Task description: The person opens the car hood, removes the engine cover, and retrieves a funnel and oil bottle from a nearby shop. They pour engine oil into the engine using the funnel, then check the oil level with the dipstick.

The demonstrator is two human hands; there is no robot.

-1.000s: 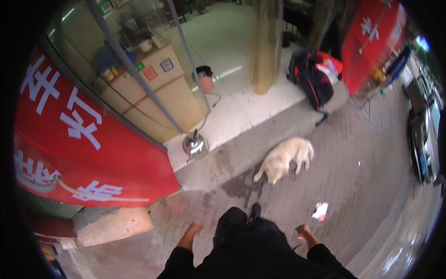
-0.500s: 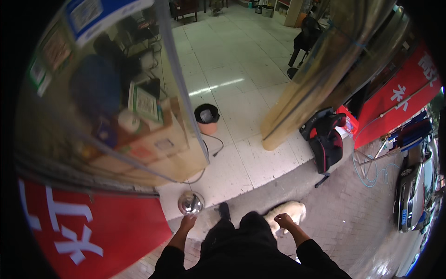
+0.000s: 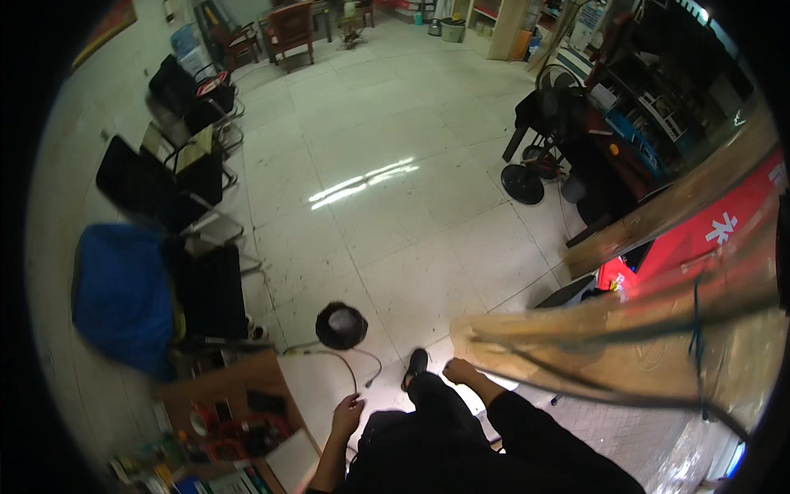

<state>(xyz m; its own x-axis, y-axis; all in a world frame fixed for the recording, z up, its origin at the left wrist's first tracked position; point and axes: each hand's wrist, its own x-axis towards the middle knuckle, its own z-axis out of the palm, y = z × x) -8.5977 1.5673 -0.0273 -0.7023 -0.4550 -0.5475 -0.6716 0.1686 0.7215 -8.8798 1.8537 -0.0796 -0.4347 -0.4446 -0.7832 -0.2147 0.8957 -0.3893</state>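
Between the left hand (image 3: pixel 346 417) and the bin (image 3: pixel 341 326) runs a cord (image 3: pixel 350 370), the desk (image 3: pixel 265 372) left (chairs (image 3: pixel 136 185) beyond), a fan (image 3: pixel 561 115) right.

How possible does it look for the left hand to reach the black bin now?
Probably yes, with some bending: the bin stands ahead on the tiled floor, and only thin cable shows between it and the left hand.

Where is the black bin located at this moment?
In the head view, the black bin stands on the tiled floor, slightly left of centre, ahead of the left hand.
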